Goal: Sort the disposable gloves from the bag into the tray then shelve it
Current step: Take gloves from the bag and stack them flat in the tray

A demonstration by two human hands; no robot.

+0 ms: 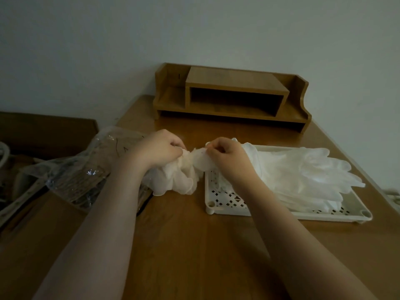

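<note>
Both hands — left hand [160, 148], right hand [225, 156] — pinch a crumpled glove [184, 172] above the desk [184, 245], just beside the tray's [218, 210] left edge — limp, clingy; best held by its cuff.

- The desk [186, 245] was brown wood with a smooth, faintly satin finish and a soft grain.
- The shelf unit [231, 96] at the back was the same kind of warm brown wood, matt, with plain flat boards.
- The tray [218, 210] was cream plastic, smooth and matt, its floor pierced with a lattice of small holes.
- The gloves in the tray [303, 169] were thin, milky, translucent film with a dull sheen.
- The crumpled glove [179, 178] held over the desk looked the same soft, wrinkled film.
- The bag [86, 169] was clear, glossy plastic, creased and catching bright glints.
- The wall [194, 29] was pale, matt and even.
</note>
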